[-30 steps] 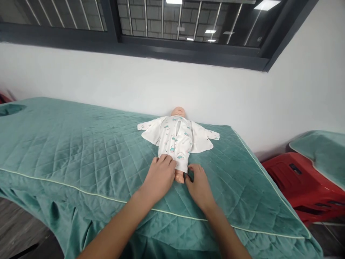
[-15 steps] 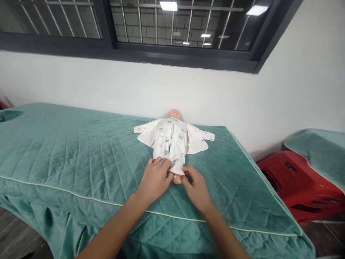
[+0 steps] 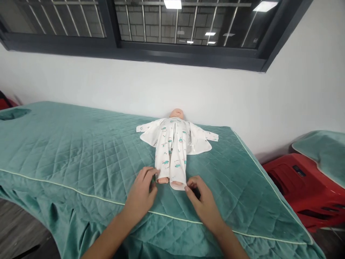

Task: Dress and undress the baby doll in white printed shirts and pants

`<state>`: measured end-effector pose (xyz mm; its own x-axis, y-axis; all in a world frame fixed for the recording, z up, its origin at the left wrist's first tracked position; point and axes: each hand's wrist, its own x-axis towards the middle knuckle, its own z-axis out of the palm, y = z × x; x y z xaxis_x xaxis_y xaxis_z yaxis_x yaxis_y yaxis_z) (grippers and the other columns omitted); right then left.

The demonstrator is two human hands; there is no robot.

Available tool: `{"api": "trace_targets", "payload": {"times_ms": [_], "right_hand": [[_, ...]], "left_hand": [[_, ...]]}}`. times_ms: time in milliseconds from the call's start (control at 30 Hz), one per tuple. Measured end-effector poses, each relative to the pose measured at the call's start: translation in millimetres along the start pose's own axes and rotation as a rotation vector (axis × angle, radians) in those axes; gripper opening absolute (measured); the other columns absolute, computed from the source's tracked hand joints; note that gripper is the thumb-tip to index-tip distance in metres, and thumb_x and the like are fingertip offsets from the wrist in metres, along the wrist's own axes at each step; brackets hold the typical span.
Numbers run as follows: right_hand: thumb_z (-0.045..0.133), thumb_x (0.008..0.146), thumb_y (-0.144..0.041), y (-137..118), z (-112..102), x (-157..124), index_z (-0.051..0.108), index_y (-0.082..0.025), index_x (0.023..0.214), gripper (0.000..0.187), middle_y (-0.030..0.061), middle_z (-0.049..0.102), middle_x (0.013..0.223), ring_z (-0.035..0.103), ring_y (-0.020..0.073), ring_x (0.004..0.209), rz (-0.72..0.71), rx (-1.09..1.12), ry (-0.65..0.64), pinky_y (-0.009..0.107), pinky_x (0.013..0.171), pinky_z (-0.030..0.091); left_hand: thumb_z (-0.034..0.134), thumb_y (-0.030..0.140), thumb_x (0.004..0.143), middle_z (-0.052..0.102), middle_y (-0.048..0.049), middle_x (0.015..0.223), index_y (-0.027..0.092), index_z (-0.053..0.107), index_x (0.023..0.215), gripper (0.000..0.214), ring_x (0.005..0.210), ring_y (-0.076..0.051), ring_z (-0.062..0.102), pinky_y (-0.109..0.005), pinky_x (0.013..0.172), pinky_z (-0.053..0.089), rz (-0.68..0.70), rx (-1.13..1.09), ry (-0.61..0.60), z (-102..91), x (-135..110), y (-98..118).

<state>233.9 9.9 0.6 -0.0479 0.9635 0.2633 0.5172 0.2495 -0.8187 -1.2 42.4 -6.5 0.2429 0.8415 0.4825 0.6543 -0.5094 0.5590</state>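
Note:
A baby doll (image 3: 177, 113) lies on its back on a green quilted bed cover (image 3: 81, 151), head toward the wall. It wears a white printed romper (image 3: 172, 149) with both sleeves spread out. The two trouser legs lie straight toward me, with feet showing at the cuffs. My left hand (image 3: 142, 190) rests on the cover beside the doll's left-side foot, fingers loosely stretched and touching the cuff. My right hand (image 3: 201, 197) pinches the hem of the other trouser leg between thumb and forefinger.
The bed stands against a white wall (image 3: 242, 100) under a dark barred window (image 3: 172, 28). A red plastic object (image 3: 304, 187) and another green-covered piece (image 3: 323, 147) sit to the right. The bed's front edge with pale piping (image 3: 81, 190) runs under my forearms.
Both hands have drawn back toward me. The romper's legs, bunched together before, now lie straight and apart, with both feet showing. My left hand has loosened from the cloth.

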Motion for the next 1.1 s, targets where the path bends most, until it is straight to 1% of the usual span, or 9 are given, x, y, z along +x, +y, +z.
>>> {"api": "trace_targets", "payload": {"times_ms": [133,233,333,567,633,733,800,933,1100], "right_hand": [[0.052,0.098,-0.042,-1,6,4,0.057,-0.022,0.093,0.021,0.0013,0.061,0.087,0.058,0.0181,0.081,0.053,-0.016,0.007,0.03,0.076,0.044],[0.052,0.098,-0.041,1,10,3,0.059,-0.022,0.096,0.021,0.0021,0.063,0.089,0.059,0.0194,0.083,0.029,-0.123,-0.002,0.031,0.075,0.044],[0.049,0.099,-0.038,4,13,1,0.06,-0.022,0.094,0.02,0.0025,0.064,0.087,0.059,0.0201,0.083,-0.001,-0.201,0.016,0.032,0.074,0.044],[0.05,0.098,-0.029,12,13,0,0.056,-0.023,0.089,0.012,0.002,0.061,0.085,0.058,0.0187,0.077,-0.037,-0.183,0.115,0.032,0.071,0.046],[0.052,0.096,-0.026,11,13,-1,0.056,-0.023,0.096,0.005,0.0048,0.062,0.096,0.06,0.0206,0.089,-0.096,-0.174,0.191,0.034,0.078,0.049],[0.057,0.094,-0.023,0,18,0,0.056,-0.023,0.114,0.02,0.0098,0.059,0.12,0.056,0.0238,0.114,-0.212,-0.186,0.274,0.039,0.095,0.048],[0.056,0.095,-0.022,-15,23,4,0.055,-0.024,0.119,0.024,0.0096,0.06,0.123,0.055,0.0237,0.117,-0.273,-0.21,0.233,0.041,0.099,0.046],[0.053,0.097,-0.021,-46,33,21,0.057,-0.024,0.119,0.023,0.0067,0.066,0.117,0.057,0.0243,0.112,-0.31,-0.344,0.021,0.041,0.093,0.044],[0.049,0.1,-0.024,-60,37,42,0.062,-0.023,0.097,0.013,0.0053,0.069,0.099,0.058,0.0234,0.096,-0.303,-0.487,-0.133,0.041,0.088,0.04]], "left_hand": [[0.048,0.013,0.088,0.06,-0.0066,0.11,0.021,0.056,0.112,0.027,0.103,-0.022,0.059,-0.038,0.091,0.049,-0.103,-0.134,-0.039,9.7,5,-10],[0.047,0.02,0.093,0.062,-0.0051,0.1,0.021,0.058,0.103,0.014,0.096,-0.021,0.06,-0.037,0.086,0.048,-0.148,-0.188,-0.022,14.4,9,-13],[0.047,0.025,0.096,0.063,-0.0034,0.093,0.021,0.059,0.099,0.013,0.087,-0.019,0.06,-0.034,0.079,0.047,-0.164,-0.229,-0.003,13.7,5,-13],[0.05,0.018,0.095,0.065,-0.0017,0.092,0.022,0.056,0.097,0.007,0.087,-0.015,0.062,-0.028,0.077,0.048,-0.091,-0.375,0.243,9.5,-15,-16],[0.051,0.019,0.095,0.066,-0.0016,0.092,0.021,0.057,0.098,0.007,0.086,-0.015,0.063,-0.027,0.076,0.048,-0.106,-0.357,0.242,10.5,-15,-16],[0.052,0.022,0.095,0.066,-0.0016,0.092,0.021,0.059,0.099,0.008,0.084,-0.015,0.063,-0.027,0.076,0.048,-0.104,-0.31,0.178,12.1,-11,-16],[0.052,0.025,0.096,0.064,-0.0012,0.088,0.021,0.06,0.097,0.009,0.08,-0.015,0.061,-0.027,0.074,0.047,-0.095,-0.287,0.142,12.5,-9,-14],[0.05,0.027,0.098,0.061,-0.0012,0.084,0.02,0.06,0.093,0.013,0.078,-0.015,0.058,-0.028,0.074,0.046,-0.044,-0.278,0.1,11.4,-8,-13],[0.049,0.026,0.098,0.061,-0.0023,0.085,0.021,0.06,0.094,0.013,0.079,-0.016,0.058,-0.028,0.075,0.047,-0.015,-0.281,0.113,10.0,-9,-14]]}}
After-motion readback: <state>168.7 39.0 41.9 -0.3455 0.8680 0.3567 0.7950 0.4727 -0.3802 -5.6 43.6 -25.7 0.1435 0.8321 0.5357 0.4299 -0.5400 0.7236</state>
